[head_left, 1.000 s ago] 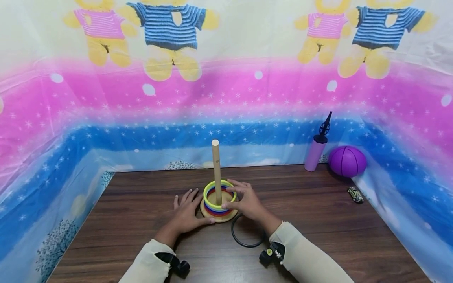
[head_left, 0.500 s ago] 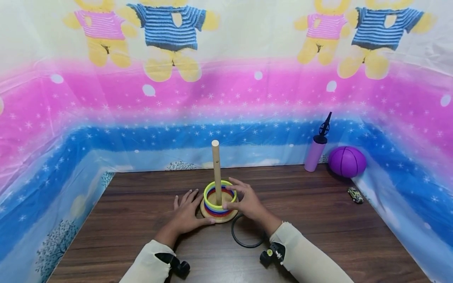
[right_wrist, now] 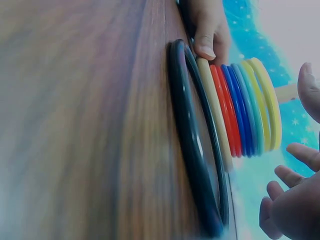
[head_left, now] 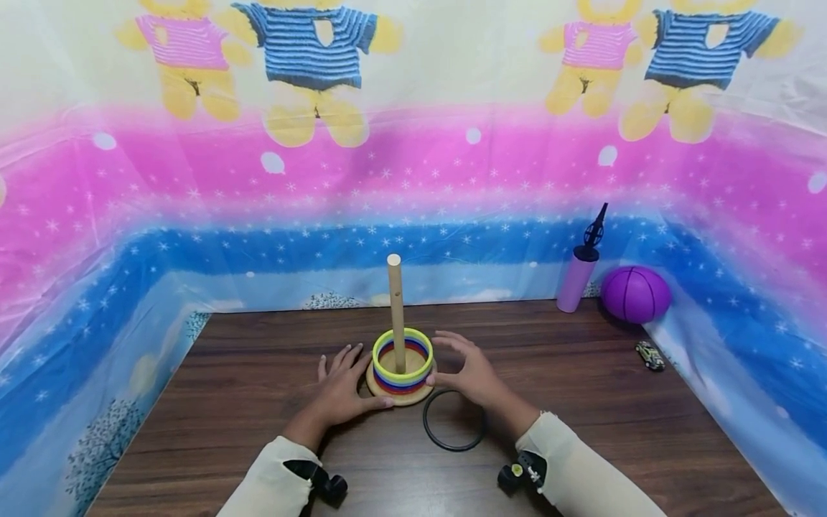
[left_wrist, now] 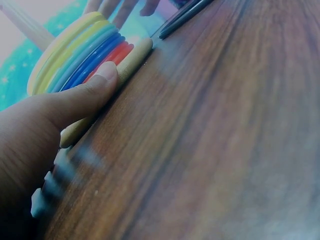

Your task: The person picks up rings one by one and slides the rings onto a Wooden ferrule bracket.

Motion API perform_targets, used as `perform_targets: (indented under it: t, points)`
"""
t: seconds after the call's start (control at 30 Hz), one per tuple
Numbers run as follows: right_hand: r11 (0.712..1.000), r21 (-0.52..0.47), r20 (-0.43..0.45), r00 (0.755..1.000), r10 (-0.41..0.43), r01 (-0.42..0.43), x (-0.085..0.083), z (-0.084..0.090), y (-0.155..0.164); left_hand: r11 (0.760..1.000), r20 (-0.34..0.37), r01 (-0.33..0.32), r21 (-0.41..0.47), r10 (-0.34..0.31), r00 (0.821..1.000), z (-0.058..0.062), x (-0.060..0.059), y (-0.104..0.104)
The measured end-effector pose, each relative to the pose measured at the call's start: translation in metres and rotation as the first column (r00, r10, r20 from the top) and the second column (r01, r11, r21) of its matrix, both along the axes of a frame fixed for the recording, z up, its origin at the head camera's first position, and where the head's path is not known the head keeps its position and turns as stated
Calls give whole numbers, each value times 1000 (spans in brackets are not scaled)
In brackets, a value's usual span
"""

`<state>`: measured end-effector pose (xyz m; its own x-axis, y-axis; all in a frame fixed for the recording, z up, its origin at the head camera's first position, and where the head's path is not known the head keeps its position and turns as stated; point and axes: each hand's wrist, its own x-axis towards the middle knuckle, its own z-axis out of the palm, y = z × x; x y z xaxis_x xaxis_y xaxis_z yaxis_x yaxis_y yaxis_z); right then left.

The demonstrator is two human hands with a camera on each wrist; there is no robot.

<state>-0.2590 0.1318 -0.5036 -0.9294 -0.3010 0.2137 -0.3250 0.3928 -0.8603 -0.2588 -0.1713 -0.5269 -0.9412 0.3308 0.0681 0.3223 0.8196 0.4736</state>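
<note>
1. Nearest the person, two cream sleeves reach forward over a dark brown wood-grain table [head_left: 258, 388], each wrist carrying a small black camera mount.
2. A black ring [head_left: 454, 420] lies flat on the table just in front of the right hand, touching or nearly touching the near edge of the wooden base.
3. The left hand [head_left: 340, 391] rests palm down on the table with its fingers straight and slightly spread; its thumb presses against the rim of the round wooden base [head_left: 388, 393], as the left wrist view shows closely.
4. The right hand [head_left: 472, 373] hovers just beside the ring stack, fingers open, lightly curved and apart, holding nothing; a small gap shows between the fingertips and the rings.
5. The ring stack [head_left: 402, 359] sits on the base around an upright wooden peg [head_left: 395, 309]: red lowest, then blue, then lighter blue-green, then yellow-green on top.
6. Farther back on the right stand a pink air pump [head_left: 579, 276] and a purple ball [head_left: 635, 294], just beside each other at the table's rear corner; a small toy car [head_left: 649, 355] lies nearer, by the right edge.
7. A plastic backdrop [head_left: 413, 179] walls the table on three sides, banded blue, pink and cream, printed with stars and teddy bears in striped shirts.
</note>
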Motion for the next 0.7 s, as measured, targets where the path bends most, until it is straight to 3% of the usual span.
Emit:
perform_targets:
  t: [0.7]
  points:
    - [975, 136, 69, 983, 171, -179, 17, -9, 50, 1000, -3, 2, -5, -2, 1000, -3, -3, -1]
